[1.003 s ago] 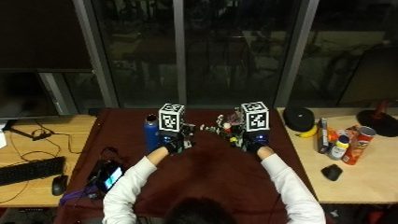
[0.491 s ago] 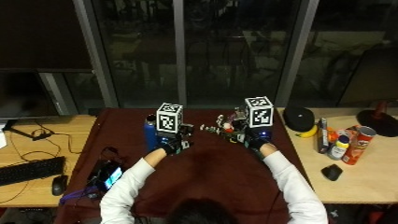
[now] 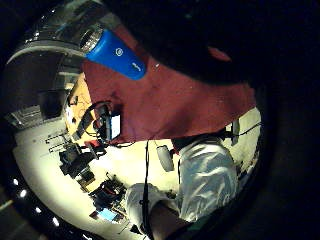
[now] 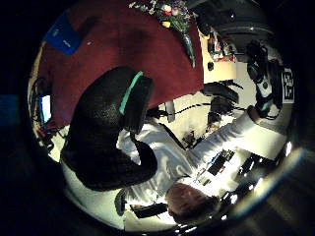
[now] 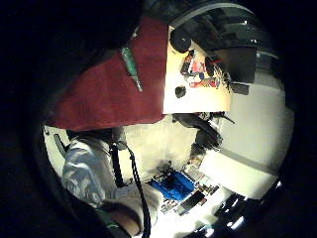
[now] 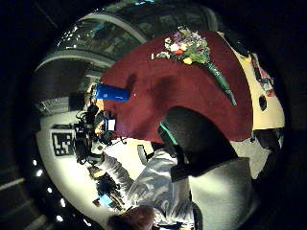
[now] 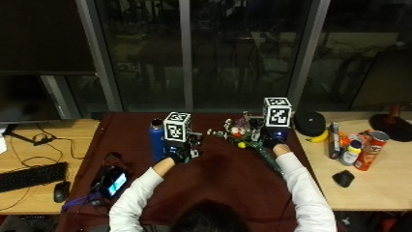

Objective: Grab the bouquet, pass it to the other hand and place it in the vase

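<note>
Right hand (image 7: 273,140) has shifted slightly further up the dark red tablecloth (image 7: 219,174) compared with half a second ago; it now sits over the wrapped stem end of the bouquet of small mixed flowers in a green wrap (image 7: 248,139). Left hand (image 7: 177,153) has barely moved and hovers beside the tall blue cylindrical bottle-shaped vase (image 7: 156,140).

Bouquet lies flat on the cloth, flower heads toward the window, green stem pointing back toward the person. The right thumb side palm view shows the whole bouquet (image 6: 196,57) lying on the cloth away from the palm, nothing wrapped round it, so the right hand holds nothing; whether its fingers are spread or curled cannot be told. Left hand: its thumb-side view shows a gloved thumb or finger (image 4: 110,132) arched over bare cloth, gripping nothing; how far open it is cannot be told either.

Vase stands upright at the left edge of the cloth, well apart from the bouquet.

Judgement: reach phase only, pickup not yet made. Handover and insertion are both outstanding.
</note>
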`<state>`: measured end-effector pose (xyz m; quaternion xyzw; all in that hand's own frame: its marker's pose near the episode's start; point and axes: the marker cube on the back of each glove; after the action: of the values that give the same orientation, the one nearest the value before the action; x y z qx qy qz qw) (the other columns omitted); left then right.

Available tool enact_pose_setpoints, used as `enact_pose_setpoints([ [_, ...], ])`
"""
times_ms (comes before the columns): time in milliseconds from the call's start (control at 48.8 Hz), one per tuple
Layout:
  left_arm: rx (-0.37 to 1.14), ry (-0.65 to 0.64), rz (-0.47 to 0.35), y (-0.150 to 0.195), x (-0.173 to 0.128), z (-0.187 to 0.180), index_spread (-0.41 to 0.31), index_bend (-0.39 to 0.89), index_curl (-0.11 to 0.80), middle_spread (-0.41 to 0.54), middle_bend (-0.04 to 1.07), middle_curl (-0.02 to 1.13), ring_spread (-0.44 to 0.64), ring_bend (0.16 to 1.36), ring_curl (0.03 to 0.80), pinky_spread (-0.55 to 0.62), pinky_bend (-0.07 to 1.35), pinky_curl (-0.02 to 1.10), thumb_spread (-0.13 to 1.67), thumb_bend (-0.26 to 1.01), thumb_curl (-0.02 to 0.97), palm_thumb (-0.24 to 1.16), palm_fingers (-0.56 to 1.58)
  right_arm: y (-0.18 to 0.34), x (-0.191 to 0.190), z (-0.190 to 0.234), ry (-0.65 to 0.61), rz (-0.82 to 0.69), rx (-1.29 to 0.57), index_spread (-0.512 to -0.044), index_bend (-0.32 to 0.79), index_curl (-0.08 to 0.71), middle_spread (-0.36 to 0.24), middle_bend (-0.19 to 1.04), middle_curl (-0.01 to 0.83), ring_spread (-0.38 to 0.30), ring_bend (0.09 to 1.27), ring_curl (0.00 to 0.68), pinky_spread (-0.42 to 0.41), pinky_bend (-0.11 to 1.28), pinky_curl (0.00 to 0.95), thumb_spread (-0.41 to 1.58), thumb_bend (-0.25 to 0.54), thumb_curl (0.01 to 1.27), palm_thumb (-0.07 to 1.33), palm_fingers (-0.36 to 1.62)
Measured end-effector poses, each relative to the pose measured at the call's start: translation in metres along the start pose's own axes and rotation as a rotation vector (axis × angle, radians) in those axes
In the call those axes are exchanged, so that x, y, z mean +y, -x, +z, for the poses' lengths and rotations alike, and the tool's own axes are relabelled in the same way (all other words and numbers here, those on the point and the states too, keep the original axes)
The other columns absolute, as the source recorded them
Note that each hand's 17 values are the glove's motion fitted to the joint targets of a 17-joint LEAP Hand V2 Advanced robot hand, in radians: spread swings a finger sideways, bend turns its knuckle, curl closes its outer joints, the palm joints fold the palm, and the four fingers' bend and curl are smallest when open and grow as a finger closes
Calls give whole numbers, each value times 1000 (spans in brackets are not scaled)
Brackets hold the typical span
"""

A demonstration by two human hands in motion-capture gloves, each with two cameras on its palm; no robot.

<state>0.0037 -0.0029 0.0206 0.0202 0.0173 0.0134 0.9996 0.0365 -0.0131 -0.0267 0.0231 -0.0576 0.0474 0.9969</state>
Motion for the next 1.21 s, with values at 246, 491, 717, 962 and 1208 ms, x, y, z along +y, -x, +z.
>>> enact_pose_setpoints([
  [246,-4,-11,5,-1,1,4,130,141,248,303,186,283,406,597,254,364,505,321,1169,-18,257,227,219,-46,-26,-1,-37,133,-86,-192,41,127,25,215,368,21,574,369,241,549,389,1103,-19,284,502,513],
  [491,0,-16,17,-2,0,8,130,141,257,294,184,297,406,600,259,362,499,328,1170,-18,266,225,214,-86,-56,10,-57,178,-207,-183,40,101,5,297,404,6,615,380,243,568,386,1060,-35,296,464,511],
  [717,-2,-17,12,-3,-4,9,130,140,262,292,182,304,404,604,263,362,497,333,1167,-18,273,237,213,-124,-99,51,-20,308,-255,-209,62,98,-15,281,407,-5,622,383,249,607,388,1033,-28,307,444,457],
  [962,4,-29,19,-4,-11,12,130,140,265,291,184,309,403,605,267,362,496,336,1166,-19,276,237,212,-148,-125,98,61,365,-306,-209,61,98,-14,293,413,-2,631,380,251,627,382,1021,-25,317,449,443],
  [1208,12,-14,9,-2,-16,16,128,135,263,290,186,313,402,607,271,362,497,340,1172,-18,278,239,208,-162,-133,148,209,422,-356,-201,54,87,-20,310,420,1,640,384,250,655,381,1007,-25,324,454,411],
])
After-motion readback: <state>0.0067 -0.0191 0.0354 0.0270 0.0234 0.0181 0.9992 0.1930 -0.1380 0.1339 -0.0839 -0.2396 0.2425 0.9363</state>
